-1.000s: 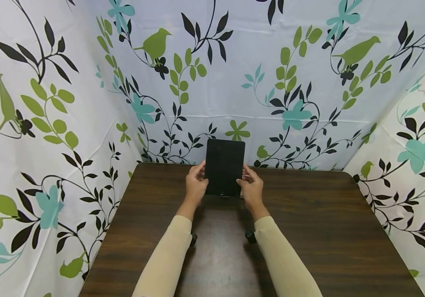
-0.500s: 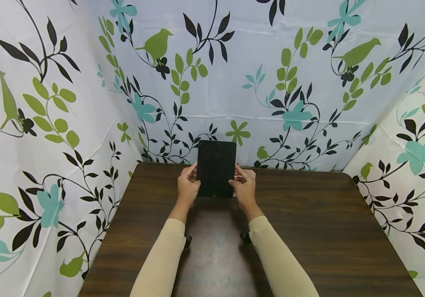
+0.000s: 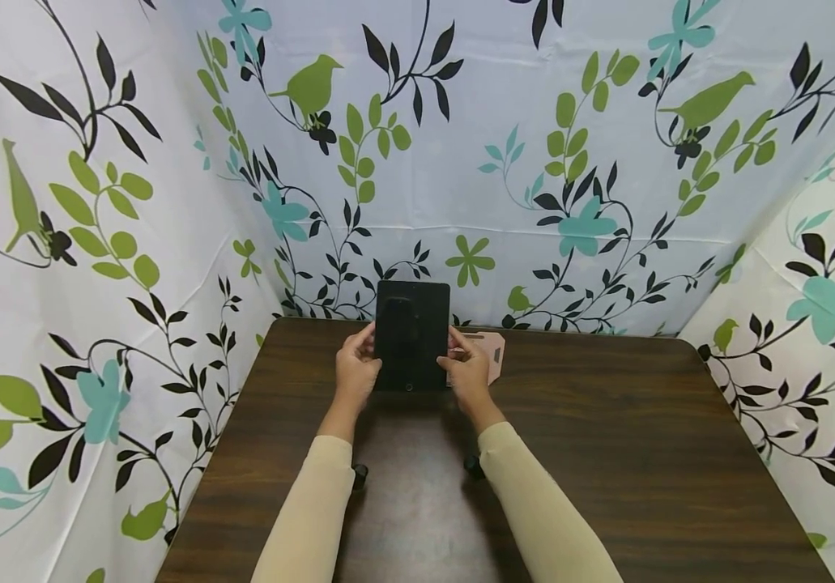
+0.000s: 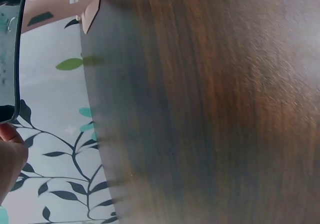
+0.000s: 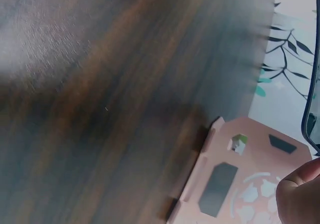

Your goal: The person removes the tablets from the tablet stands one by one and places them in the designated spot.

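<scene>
A black tablet (image 3: 413,336) stands tilted near the far edge of the table, screen toward me with its round home button at the bottom. My left hand (image 3: 355,371) grips its left side, thumb over the front. On the opposite side my right hand (image 3: 469,376) pinches the edge the same way. Behind the tablet, partly covered by it and my right hand, is a pink plate-like holder (image 3: 494,346) with cutouts. In the right wrist view this pink holder (image 5: 250,156) shows dark slots and a round hexagon pattern, with the tablet (image 5: 314,101) apart from it.
The dark wood-grain table (image 3: 607,453) reaches back to a white curtain (image 3: 432,202) with leaves, birds and flowers. More of the same curtain hangs at both sides. Small dark knobs (image 3: 359,476) show beside both forearms.
Both hands have carried the tablet left and slightly lower. More of the pink holder now shows to its right.
</scene>
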The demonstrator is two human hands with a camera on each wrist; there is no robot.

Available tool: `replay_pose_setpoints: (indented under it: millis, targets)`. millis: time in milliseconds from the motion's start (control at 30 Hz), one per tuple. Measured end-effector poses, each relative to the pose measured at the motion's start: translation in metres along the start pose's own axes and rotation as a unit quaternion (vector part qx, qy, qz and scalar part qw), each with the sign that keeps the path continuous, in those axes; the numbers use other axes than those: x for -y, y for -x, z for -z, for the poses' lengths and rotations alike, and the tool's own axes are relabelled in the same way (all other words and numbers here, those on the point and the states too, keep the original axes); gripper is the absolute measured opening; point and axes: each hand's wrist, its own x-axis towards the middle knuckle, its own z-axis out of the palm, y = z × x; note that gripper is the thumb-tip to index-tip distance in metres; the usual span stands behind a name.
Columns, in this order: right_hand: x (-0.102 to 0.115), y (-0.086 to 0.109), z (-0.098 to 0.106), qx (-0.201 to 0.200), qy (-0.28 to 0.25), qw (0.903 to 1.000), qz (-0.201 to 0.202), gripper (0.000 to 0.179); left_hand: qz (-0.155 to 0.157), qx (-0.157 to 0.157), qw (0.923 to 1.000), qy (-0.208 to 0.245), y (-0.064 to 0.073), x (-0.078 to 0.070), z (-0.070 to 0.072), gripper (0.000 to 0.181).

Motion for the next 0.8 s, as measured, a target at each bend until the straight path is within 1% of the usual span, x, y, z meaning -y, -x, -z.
replay_pose_setpoints:
  millis: [100, 200, 333, 467, 500, 533, 567, 700, 733, 767, 800]
  targets:
    - [-0.016, -0.002, -0.001, 0.005, 0.006, 0.9999, -0.014, 0.068, 0.01, 0.0, 0.9999, -0.005, 0.003, 0.002, 0.004, 0.075]
    - [-0.024, -0.001, -0.002, 0.015, 0.012, 0.9997, -0.016, 0.069, 0.022, 0.001, 0.9996, -0.015, 0.006, 0.005, 0.008, 0.075]
    - [-0.03, -0.001, -0.003, 0.032, 0.015, 0.9993, -0.01, 0.071, 0.045, 0.003, 0.9989, -0.014, 0.008, 0.012, 0.013, 0.075]
    - [-0.033, 0.0, -0.003, 0.043, 0.019, 0.9987, -0.021, 0.07, 0.074, 0.012, 0.9972, 0.005, 0.011, 0.019, 0.018, 0.074]
    - [-0.033, 0.0, -0.003, 0.046, 0.017, 0.9984, -0.028, 0.07, 0.084, 0.017, 0.9963, 0.007, 0.011, 0.018, 0.019, 0.075]
    - [-0.031, 0.001, -0.003, 0.052, 0.016, 0.9979, -0.036, 0.07, 0.092, 0.021, 0.9955, 0.01, 0.013, 0.014, 0.02, 0.075]
    - [-0.032, 0.001, -0.003, 0.057, 0.014, 0.9973, -0.044, 0.07, 0.098, 0.025, 0.9948, 0.01, 0.013, 0.015, 0.022, 0.075]
    - [-0.037, 0.002, -0.003, 0.07, 0.007, 0.9954, -0.065, 0.073, 0.113, 0.023, 0.9934, 0.001, 0.016, 0.016, 0.024, 0.074]
    - [-0.039, 0.002, -0.004, 0.07, 0.009, 0.9951, -0.068, 0.072, 0.112, 0.02, 0.9935, -0.002, 0.017, 0.019, 0.024, 0.074]
    - [-0.043, 0.003, -0.005, 0.069, 0.01, 0.9951, -0.07, 0.073, 0.114, 0.016, 0.9934, -0.004, 0.017, 0.025, 0.025, 0.074]
    - [-0.045, 0.004, -0.006, 0.067, 0.011, 0.9952, -0.07, 0.073, 0.114, 0.014, 0.9933, -0.008, 0.019, 0.027, 0.026, 0.074]
